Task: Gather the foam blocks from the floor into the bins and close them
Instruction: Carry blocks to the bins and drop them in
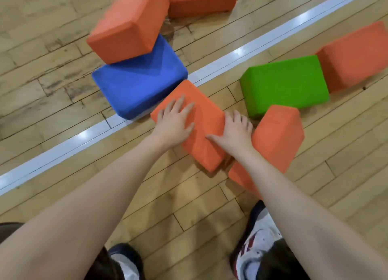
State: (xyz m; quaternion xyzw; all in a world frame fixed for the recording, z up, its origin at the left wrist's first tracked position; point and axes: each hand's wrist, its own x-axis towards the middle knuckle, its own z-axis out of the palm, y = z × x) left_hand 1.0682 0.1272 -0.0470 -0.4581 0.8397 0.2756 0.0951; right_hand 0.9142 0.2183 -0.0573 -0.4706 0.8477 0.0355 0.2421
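Several foam blocks lie on the wooden floor. An orange block (201, 137) lies in the middle, and both my hands are on it. My left hand (175, 122) rests flat on its top with fingers spread. My right hand (233, 130) lies on its right edge, thumb on top and fingers reaching over the far side. A blue block (136, 84) touches it at the upper left, with another orange block (128, 23) leaning on the blue one. A green block (285, 84) and a tilted orange block (277, 137) lie to the right. No bin is in view.
More orange blocks lie at the top (201, 0) and the far right (357, 55). Part of another orange block (241, 177) shows under my right forearm. A white floor line (63, 149) runs diagonally. My shoes (256, 244) stand at the bottom edge.
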